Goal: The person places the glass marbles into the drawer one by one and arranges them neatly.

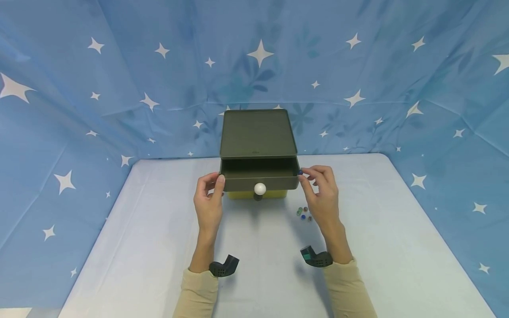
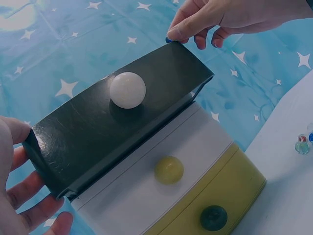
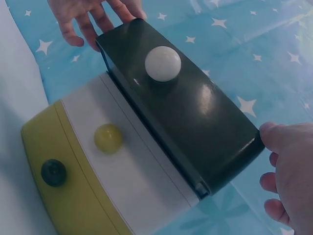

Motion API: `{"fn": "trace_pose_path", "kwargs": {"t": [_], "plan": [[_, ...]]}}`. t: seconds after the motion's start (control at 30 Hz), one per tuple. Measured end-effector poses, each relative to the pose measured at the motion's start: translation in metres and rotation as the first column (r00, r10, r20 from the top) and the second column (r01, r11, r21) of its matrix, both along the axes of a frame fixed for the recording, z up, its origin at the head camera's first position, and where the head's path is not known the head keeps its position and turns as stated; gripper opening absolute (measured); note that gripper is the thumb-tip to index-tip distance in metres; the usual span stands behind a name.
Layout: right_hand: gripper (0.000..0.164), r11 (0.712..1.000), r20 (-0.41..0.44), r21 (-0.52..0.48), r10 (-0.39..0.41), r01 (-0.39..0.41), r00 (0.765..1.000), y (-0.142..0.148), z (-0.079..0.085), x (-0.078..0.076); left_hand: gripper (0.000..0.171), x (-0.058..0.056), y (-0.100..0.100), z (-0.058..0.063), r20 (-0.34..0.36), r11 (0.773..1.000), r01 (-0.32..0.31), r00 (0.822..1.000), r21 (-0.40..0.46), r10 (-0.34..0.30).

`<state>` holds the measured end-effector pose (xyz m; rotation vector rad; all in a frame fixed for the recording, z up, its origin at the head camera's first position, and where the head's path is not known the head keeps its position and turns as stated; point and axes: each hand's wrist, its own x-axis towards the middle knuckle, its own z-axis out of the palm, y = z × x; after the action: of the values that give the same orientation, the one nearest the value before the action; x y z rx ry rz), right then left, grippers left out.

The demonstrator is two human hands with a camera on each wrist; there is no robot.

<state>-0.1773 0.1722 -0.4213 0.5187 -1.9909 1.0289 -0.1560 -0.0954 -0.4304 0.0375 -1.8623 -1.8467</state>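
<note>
A small drawer cabinet stands at the back of the table. Its dark green top drawer (image 1: 242, 183), with a white round knob (image 2: 127, 90), is pulled out toward me. My left hand (image 1: 209, 201) holds the drawer's left front corner, thumb at the front edge and fingers along the side (image 2: 36, 196). At the right front corner is my right hand (image 1: 324, 194), its thumb and fingertips pinching a small blue marble (image 1: 300, 172) right at the drawer's rim. The thumb (image 3: 274, 137) also shows at that corner in the right wrist view.
Below are a white drawer (image 3: 132, 161) with a yellow knob (image 3: 108, 138) and a yellow drawer (image 2: 247, 181) with a dark green knob (image 2: 213, 218). Several small marbles (image 1: 303, 217) lie on the white table (image 1: 254, 265) near my right wrist. A blue star-patterned cloth (image 1: 179, 75) hangs behind.
</note>
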Motion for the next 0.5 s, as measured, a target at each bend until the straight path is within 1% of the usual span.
{"fn": "trace_pose_path", "kwargs": {"t": [0.17,0.5], "plan": [[0.022,1.000,-0.006,-0.008,0.004,-0.004,1.000,-0.0027,-0.0019,-0.0011,0.031,0.0007,-0.0004,0.0001,0.004,1.000,0.005,1.000,-0.003,-0.005],[0.021,1.000,0.005,-0.005,-0.013,0.013,1.000,-0.0032,-0.0026,-0.0003,0.030,0.0004,-0.0004,-0.0002,0.000,1.000,-0.005,1.000,-0.008,0.005]]}}
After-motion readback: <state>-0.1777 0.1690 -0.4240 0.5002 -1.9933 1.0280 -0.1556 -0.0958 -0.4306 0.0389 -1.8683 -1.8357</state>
